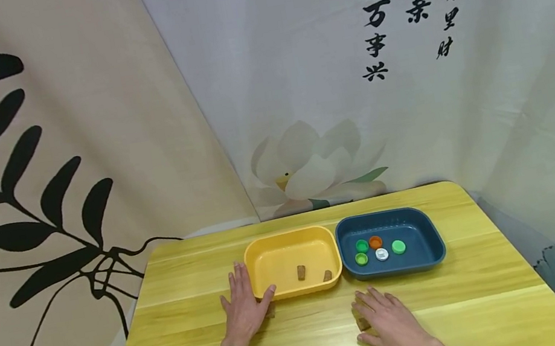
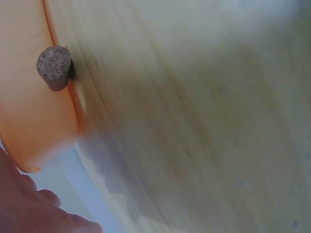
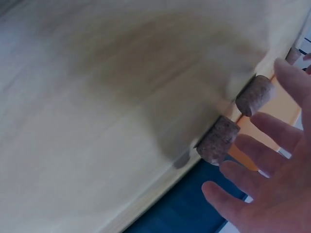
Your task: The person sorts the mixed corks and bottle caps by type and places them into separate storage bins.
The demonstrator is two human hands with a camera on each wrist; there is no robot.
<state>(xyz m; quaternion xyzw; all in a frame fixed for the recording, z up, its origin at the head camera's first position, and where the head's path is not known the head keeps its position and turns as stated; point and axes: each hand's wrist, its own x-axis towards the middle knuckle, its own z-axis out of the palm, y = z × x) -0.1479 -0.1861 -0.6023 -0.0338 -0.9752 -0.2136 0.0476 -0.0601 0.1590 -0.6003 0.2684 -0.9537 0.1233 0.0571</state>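
My left hand (image 1: 246,313) is at the left end of the yellow tray (image 1: 256,250), fingers extended along its side and thumb at the front corner. A brown cork (image 1: 271,310) lies under that thumb, partly hidden; the left wrist view has a cork (image 2: 54,67) against the tray wall. My right hand (image 1: 393,325) hovers low over the table in front of the blue tray (image 1: 423,255), fingers spread. Beside its thumb is a cork (image 1: 363,324). The right wrist view has two corks near the fingers, a nearer cork (image 3: 218,141) and a farther cork (image 3: 255,95).
Inside the yellow tray lie two corks, one cork (image 1: 301,272) near the middle and another (image 1: 327,275) at the front right. The blue tray, side by side with it, holds several bottle caps, including an orange cap (image 1: 375,241) and a white cap (image 1: 382,254). A printed curtain (image 1: 294,72) hangs behind the table.
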